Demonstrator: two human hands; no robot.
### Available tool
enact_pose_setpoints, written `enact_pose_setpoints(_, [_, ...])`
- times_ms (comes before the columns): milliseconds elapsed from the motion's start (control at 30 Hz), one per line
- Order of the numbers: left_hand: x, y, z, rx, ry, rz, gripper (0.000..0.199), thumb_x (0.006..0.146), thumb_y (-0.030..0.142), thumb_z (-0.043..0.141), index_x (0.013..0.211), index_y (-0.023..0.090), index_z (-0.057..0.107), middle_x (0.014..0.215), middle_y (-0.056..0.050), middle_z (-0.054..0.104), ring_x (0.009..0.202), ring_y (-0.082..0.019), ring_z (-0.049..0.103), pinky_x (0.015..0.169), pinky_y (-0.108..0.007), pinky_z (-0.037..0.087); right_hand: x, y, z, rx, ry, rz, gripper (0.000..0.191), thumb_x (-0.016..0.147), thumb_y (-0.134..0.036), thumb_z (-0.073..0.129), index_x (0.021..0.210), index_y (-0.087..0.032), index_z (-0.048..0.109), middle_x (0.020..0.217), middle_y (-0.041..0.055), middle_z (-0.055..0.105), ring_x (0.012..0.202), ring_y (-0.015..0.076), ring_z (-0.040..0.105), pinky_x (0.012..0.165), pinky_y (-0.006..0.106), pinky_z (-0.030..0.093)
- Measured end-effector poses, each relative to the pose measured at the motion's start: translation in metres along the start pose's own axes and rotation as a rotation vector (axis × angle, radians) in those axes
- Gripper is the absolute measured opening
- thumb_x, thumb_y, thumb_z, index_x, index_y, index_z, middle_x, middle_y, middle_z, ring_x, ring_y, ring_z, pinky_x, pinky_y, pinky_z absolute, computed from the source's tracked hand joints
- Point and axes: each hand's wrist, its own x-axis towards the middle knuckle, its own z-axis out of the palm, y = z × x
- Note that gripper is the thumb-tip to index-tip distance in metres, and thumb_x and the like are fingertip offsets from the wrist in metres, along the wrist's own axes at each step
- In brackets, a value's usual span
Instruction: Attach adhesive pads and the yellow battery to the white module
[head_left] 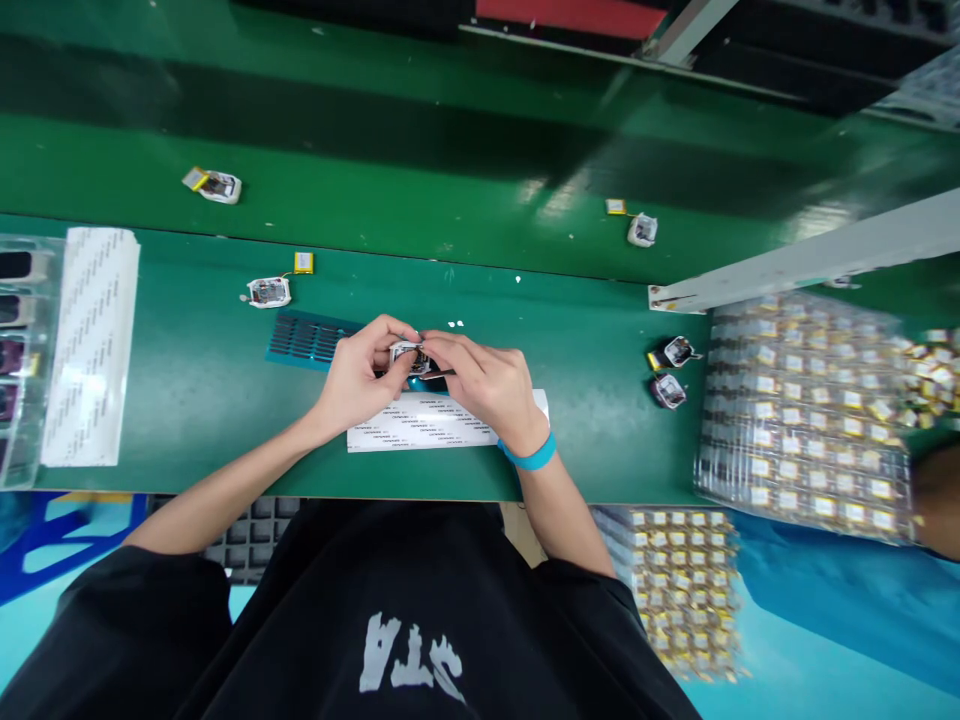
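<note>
Near the middle of the green bench, my left hand (365, 372) pinches the left side of a small white device housing (406, 352) with electronics inside. My right hand (484, 385) closes on the housing's right side, and a thin dark tool (438, 374) sticks out from its fingers toward the housing. A blue wristband (534, 457) is round my right wrist. Beneath the hands lies a white printed strip (420, 435). To the left of my left hand is a blue sheet with rows of dark strips (304, 338).
Open housings with yellow batteries lie at left (268, 292), far left (220, 187), far right (642, 230) and right (679, 350). Stacked battery trays (806, 415) stand at right under a white post (810, 245). At left are a clear tray (46, 330) and printed sheets (91, 345).
</note>
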Motion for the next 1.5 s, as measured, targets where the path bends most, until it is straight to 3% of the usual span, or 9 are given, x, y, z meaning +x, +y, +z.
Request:
enact_pose_setpoints(367, [-0.001,0.002,0.001,-0.024,0.034,0.016,0.014,0.085,0.018,0.069,0.097,0.018,0.061,0.063,0.004,0.063,0.043,-0.007,0.057,0.040,-0.018,0.046,-0.002,0.000,-0.001,-0.019,-0.026,0.001,0.033,0.102,-0.004,0.047,0.116,-0.019,0.073,0.119,0.0018,0.081,0.083,0.0120,0.079,0.061,0.023,0.057])
enact_pose_setpoints(533, [0.002,0.008,-0.004,-0.106,-0.043,-0.085,0.014,0.087,0.020,0.071,0.096,0.018,0.060,0.059,0.005,0.061,0.039,-0.009,0.057,0.039,-0.020,0.047,-0.006,0.002,0.001,-0.012,-0.104,0.024,0.038,0.102,-0.008,0.045,0.115,-0.025,0.076,0.118,-0.0012,0.081,0.080,0.0128,0.079,0.059,0.025,0.058])
enact_pose_setpoints(733, [0.002,0.013,-0.006,-0.126,-0.076,-0.086,0.016,0.086,0.021,0.074,0.095,0.018,0.061,0.061,0.005,0.063,0.039,-0.007,0.054,0.040,-0.020,0.050,-0.006,0.005,0.000,0.064,-0.123,0.059,0.039,0.101,-0.009,0.049,0.117,-0.030,0.077,0.121,-0.0023,0.080,0.083,0.0133,0.079,0.064,0.025,0.060])
enact_pose_setpoints(1033, [-0.003,0.004,0.002,-0.060,0.050,-0.006,0.015,0.087,0.027,0.073,0.088,0.019,0.061,0.055,0.005,0.058,0.037,-0.007,0.053,0.036,-0.018,0.040,-0.007,0.004,0.001,0.000,-0.033,-0.008,0.034,0.099,-0.012,0.051,0.117,-0.025,0.076,0.118,0.0003,0.081,0.078,0.0141,0.078,0.059,0.026,0.058])
enact_pose_setpoints(1133, [-0.003,0.005,0.003,-0.045,0.047,0.011,0.015,0.087,0.028,0.073,0.087,0.019,0.060,0.053,0.006,0.057,0.037,-0.008,0.052,0.036,-0.019,0.042,-0.005,0.000,0.003,0.098,-0.030,0.089,0.029,0.102,-0.019,0.051,0.111,-0.024,0.077,0.113,0.0010,0.082,0.086,0.0151,0.080,0.063,0.026,0.059])
enact_pose_setpoints(1300, [-0.004,0.009,0.003,-0.015,0.048,0.077,0.011,0.087,0.025,0.071,0.088,0.019,0.061,0.059,0.005,0.061,0.040,-0.006,0.053,0.041,-0.017,0.048,0.004,-0.009,0.006,0.435,0.100,0.276,0.028,0.107,-0.032,0.052,0.103,-0.020,0.078,0.100,0.0045,0.083,0.086,0.0160,0.079,0.075,0.028,0.063])
enact_pose_setpoints(1367, [-0.005,0.010,0.003,0.005,0.056,0.108,0.009,0.088,0.024,0.069,0.089,0.018,0.062,0.063,0.004,0.064,0.042,-0.006,0.053,0.043,-0.017,0.048,0.007,-0.010,0.006,0.556,0.084,0.361,0.026,0.104,-0.037,0.059,0.102,-0.020,0.078,0.097,0.0049,0.082,0.083,0.0162,0.077,0.076,0.030,0.062])
enact_pose_setpoints(1500, [-0.007,0.007,0.003,0.046,0.025,0.169,0.013,0.089,0.022,0.070,0.096,0.018,0.061,0.065,0.004,0.066,0.047,-0.008,0.058,0.047,-0.019,0.048,0.010,-0.007,0.007,0.867,-0.020,0.622,0.035,0.093,-0.055,0.071,0.092,-0.020,0.077,0.081,0.0027,0.079,0.067,0.0150,0.071,0.065,0.029,0.060])
